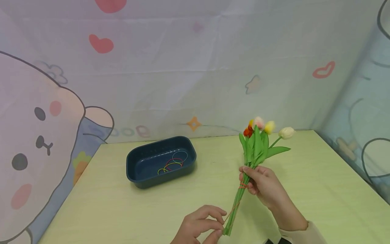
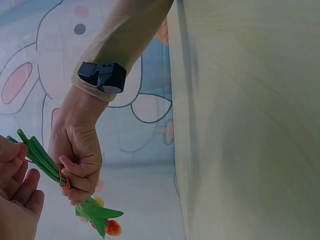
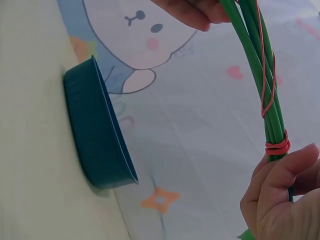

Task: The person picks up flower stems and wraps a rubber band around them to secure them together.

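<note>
A bunch of tulips (image 1: 257, 145) in red, pink, yellow and white leans upright above the table. My right hand (image 1: 265, 184) grips its green stems just under the leaves. A red rubber band (image 3: 278, 146) is wound tightly around the stems beside that hand. Lower on the stems, a strand of rubber band (image 3: 263, 113) runs slantwise along them, stretched toward the stem ends. My left hand (image 1: 202, 225) pinches this strand between thumb and fingers at the cut ends; its fingertips partly hide the strand there.
A dark blue basin (image 1: 166, 178) stands left of the tulips. Several thin rubber bands (image 1: 174, 163), yellow, red and blue, lie inside it. The pale table (image 1: 100, 203) meets a printed cloth backdrop (image 1: 170, 84) at its far edge.
</note>
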`<action>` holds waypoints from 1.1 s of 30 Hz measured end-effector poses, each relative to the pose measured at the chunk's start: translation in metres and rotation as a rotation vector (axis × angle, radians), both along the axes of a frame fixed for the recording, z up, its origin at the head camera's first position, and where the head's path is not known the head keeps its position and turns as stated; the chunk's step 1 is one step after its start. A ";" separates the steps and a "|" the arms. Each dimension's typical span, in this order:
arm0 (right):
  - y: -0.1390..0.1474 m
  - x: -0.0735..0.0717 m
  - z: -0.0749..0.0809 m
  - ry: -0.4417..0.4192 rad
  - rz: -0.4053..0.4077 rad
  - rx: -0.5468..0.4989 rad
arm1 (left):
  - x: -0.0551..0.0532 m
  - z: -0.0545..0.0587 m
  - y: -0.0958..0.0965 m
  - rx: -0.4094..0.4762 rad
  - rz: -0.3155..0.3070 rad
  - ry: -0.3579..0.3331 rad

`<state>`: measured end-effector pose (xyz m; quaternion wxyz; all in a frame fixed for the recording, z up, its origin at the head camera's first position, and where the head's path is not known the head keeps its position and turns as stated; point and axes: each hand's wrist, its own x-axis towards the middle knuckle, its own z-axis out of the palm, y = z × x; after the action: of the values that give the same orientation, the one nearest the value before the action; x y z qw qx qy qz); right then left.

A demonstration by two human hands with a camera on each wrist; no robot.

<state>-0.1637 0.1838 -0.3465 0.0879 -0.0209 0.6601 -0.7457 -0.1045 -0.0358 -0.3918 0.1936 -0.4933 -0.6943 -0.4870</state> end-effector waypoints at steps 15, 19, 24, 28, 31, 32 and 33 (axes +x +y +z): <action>-0.017 0.009 -0.005 0.027 0.189 -0.020 | -0.007 0.024 0.005 0.049 0.027 0.150; -0.023 0.011 -0.009 0.018 0.204 -0.002 | -0.009 0.025 0.007 0.055 0.061 0.136; -0.028 0.012 -0.012 -0.006 0.204 -0.006 | -0.012 0.021 0.007 0.070 0.081 0.119; -0.028 0.010 -0.015 -0.008 0.196 0.021 | -0.012 0.018 0.005 0.064 0.062 0.107; -0.028 0.008 -0.017 -0.005 0.192 0.045 | -0.010 0.016 0.001 0.052 0.051 0.113; -0.028 0.008 -0.017 -0.007 0.188 0.051 | -0.010 0.016 0.000 0.048 0.051 0.114; -0.028 0.007 -0.018 -0.011 0.184 0.054 | -0.009 0.015 -0.001 0.045 0.051 0.115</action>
<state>-0.1563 0.1555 -0.3642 0.1601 -0.0751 0.6750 -0.7163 -0.1138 -0.0363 -0.3766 0.2567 -0.4983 -0.6833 -0.4680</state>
